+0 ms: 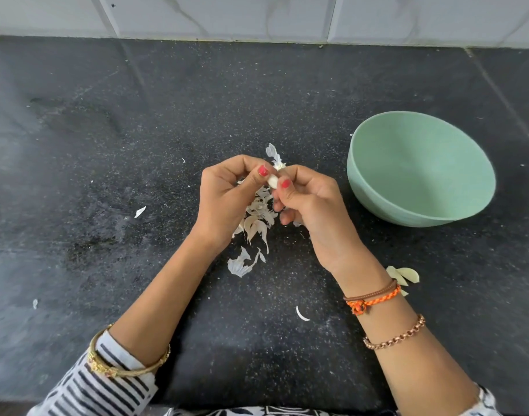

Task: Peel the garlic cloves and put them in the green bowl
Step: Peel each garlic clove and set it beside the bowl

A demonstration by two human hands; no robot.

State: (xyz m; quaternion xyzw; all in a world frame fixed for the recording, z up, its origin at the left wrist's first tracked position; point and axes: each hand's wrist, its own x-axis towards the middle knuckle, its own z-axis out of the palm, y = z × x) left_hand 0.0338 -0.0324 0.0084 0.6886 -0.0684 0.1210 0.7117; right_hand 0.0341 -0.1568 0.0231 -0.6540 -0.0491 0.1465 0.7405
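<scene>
Pinching one garlic clove [273, 181], both hands [275, 193] hover left of green bowl [377, 187].

Most of the garlic clove [273, 181] is hidden inside the grip of the left hand [227, 196] and right hand [309, 202]. At five o'clock, the right wrist covers part of the pale cloves [405, 276] on the table [107, 145]. The heap of skins [257, 217] lies partly under both hands.

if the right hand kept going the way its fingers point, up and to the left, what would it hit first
The right hand would meet the garlic clove it already pinches, then at once the left hand gripping the clove's other end. Beyond that lies only bare dark counter, though depth is hard to judge.
</scene>
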